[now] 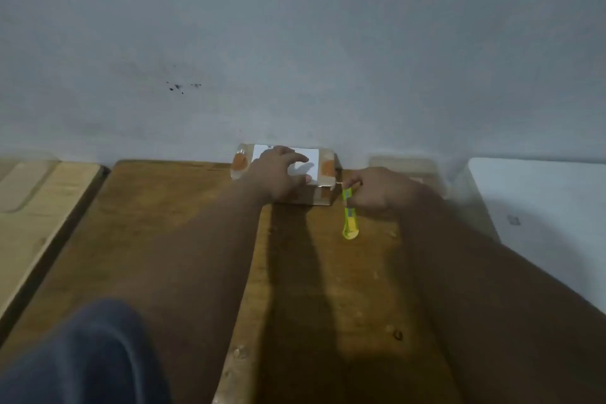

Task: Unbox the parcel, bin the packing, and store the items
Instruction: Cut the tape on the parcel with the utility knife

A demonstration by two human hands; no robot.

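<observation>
Two bare hands work at a brown wooden table [183,239], the right hand [377,188] gripping a yellow utility knife [349,213] while the left hand [278,174] presses, fingers spread, atop the taped cardboard parcel [324,170] against the grey wall [295,43].

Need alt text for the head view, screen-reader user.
A person's left hand presses down on a small taped cardboard parcel against a pale wall, while the right hand holds a yellow utility knife at its right edge, on a brown wooden table.
</observation>
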